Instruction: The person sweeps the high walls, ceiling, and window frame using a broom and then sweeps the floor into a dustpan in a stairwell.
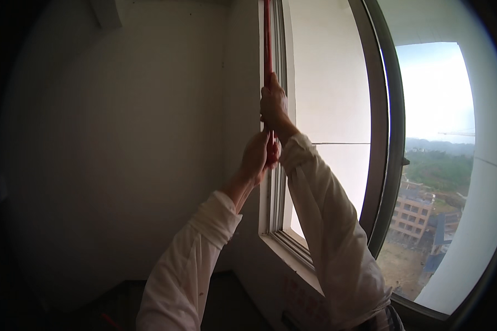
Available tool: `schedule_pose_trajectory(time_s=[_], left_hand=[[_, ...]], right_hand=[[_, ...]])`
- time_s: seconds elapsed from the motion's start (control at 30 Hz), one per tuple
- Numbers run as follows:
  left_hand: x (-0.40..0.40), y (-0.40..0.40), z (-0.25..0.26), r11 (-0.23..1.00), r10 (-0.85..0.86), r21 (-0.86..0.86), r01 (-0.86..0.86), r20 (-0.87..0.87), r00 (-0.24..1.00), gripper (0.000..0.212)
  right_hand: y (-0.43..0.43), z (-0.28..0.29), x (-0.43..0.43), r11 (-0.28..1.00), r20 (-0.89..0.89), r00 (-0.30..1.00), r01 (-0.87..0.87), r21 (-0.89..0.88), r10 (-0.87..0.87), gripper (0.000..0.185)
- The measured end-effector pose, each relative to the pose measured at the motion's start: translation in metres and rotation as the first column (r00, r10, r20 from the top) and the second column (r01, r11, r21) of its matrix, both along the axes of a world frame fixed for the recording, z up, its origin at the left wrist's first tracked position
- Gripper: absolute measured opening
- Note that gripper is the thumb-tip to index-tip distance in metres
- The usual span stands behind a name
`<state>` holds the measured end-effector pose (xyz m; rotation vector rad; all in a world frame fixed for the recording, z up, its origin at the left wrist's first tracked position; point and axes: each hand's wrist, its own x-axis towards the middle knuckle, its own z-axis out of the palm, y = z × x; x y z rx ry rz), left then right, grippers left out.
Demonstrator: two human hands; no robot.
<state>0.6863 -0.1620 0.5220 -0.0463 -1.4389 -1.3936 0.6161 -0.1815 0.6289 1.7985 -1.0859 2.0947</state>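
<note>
Both of my hands grip a red pole (pixel 268 45) that stands roughly upright along the left jamb of a window. My right hand (pixel 274 101) is the higher one, its fingers wrapped around the shaft. Just below it, my left hand (pixel 256 155) closes around the pole's lower end, where a red rounded part (pixel 272 152) shows between the fingers. The pole's top runs out of the picture. Behind the hands is the grooved window frame (pixel 279 53).
A dark sliding sash (pixel 383 124) crosses the opening to the right. The windowsill (pixel 292 258) runs under my right arm. To the left rises a plain wall (pixel 128 145). Outside, far below, stands an unfinished building (pixel 412 211). Red marks (pixel 302 293) are on the wall below the sill.
</note>
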Motion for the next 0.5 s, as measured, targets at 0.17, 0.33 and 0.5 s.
schedule_pose_trajectory(time_s=[0.17,0.33,0.5], left_hand=[[-0.011,0.010,0.004,0.990,0.134,0.029,-0.136,0.058,0.989,0.038],[0.000,0.006,-0.075,0.971,0.159,0.167,-0.169,0.073,0.985,0.036],[0.017,0.050,-0.229,0.956,0.058,0.272,-0.113,0.204,0.977,0.035]], right_hand=[[0.012,0.001,-0.003,0.991,0.032,0.997,-0.077,0.110,0.074,0.043],[-0.004,-0.062,0.003,0.943,-0.164,0.951,0.288,0.167,-0.262,0.063],[-0.013,-0.093,-0.015,0.917,-0.058,0.972,0.235,0.322,-0.229,0.066]])
